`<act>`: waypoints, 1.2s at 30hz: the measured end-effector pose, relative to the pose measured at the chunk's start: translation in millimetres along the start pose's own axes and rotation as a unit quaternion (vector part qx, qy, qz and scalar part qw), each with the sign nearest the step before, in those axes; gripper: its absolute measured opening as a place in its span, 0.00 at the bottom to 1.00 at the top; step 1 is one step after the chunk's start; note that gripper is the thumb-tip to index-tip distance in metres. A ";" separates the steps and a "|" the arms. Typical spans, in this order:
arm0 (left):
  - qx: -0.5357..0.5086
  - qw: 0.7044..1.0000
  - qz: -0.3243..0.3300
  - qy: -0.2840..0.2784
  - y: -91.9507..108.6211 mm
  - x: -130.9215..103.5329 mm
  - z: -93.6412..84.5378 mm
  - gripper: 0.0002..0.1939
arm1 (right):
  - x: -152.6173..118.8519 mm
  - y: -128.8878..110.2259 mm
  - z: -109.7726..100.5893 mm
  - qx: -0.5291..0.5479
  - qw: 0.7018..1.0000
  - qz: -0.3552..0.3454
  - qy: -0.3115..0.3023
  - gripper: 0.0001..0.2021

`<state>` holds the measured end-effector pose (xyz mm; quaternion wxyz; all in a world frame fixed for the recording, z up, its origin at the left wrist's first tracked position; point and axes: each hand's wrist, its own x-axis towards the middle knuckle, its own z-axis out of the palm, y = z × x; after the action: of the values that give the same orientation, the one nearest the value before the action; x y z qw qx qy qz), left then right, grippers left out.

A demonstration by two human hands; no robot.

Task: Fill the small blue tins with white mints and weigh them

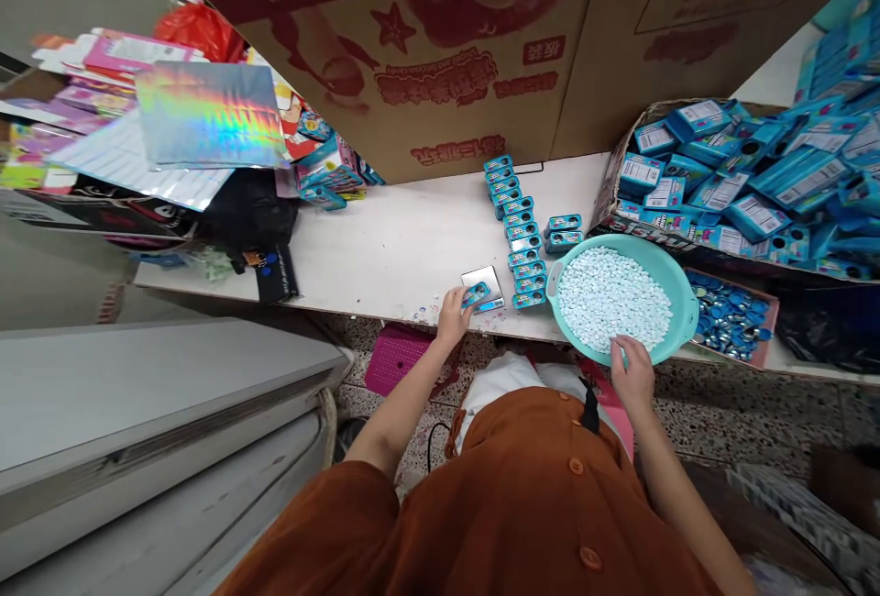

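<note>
Brown button-front shirt (pixel 522 477) closest. Right hand (pixel 632 369) over near rim of turquoise basin (pixel 687 310), fingers curled by white pellets (pixel 611 293); can't tell if gripping. Left hand (pixel 454 314) pinches blue tin (pixel 476 293) at pocket scale (pixel 489 279). Beyond: printed carton (pixel 481 37).

From my end I can't tell whether the right hand (pixel 633 374) pinches anything; its fingertips are too small to read against the pellets (pixel 614 295). The left hand (pixel 454 321) covers one end of a tin (pixel 477 292), and I can't judge whether that tin touches the scale (pixel 487 277) beneath. Any digits on the scale are too small for me. The basin (pixel 685 303) hides one end of the tray (pixel 771 321) of caps. My view's top edge cuts the carton (pixel 509 73), the right edge crops the packs (pixel 756 170), and the bottom edge crops the shirt (pixel 509 486).
</note>
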<state>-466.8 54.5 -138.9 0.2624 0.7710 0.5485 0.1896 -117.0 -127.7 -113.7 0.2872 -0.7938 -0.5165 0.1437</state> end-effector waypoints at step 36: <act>-0.003 0.998 -0.059 0.020 -37.4 5.7 -4.0 0.40 | 7.1 -6.7 -2.7 -0.022 1.000 -0.007 -0.010 0.13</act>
<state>-495.1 70.5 -158.7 0.2646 0.7324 0.5978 0.1904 -117.5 -120.1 -107.0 0.2655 -0.7950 -0.5277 0.1381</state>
